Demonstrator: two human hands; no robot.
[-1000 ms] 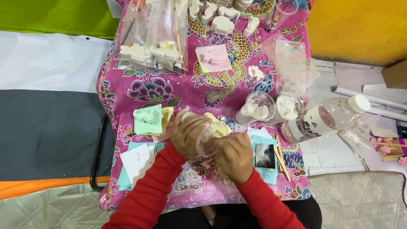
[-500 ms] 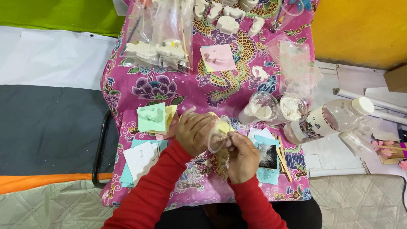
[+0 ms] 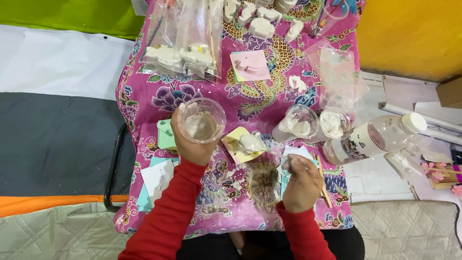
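Note:
My left hand holds a clear plastic cup upright, a little pale wet mix at its bottom, raised over the pink patterned cloth. My right hand is closed around a thin stick near the table's front right. Between the hands lies a yellow mould filled with a whitish lump. A green mould peeks out beside the left hand. Red sleeves cover both arms.
Two clear cups of white powder and a lying plastic bottle sit at right. Bags of white cast figures, a pink mould and loose casts lie further back. Blue sheets sit at front left.
The hands were together over the yellow mould; now they have parted. The left hand has lifted the cup up and to the left, and the right hand has drawn back to the right.

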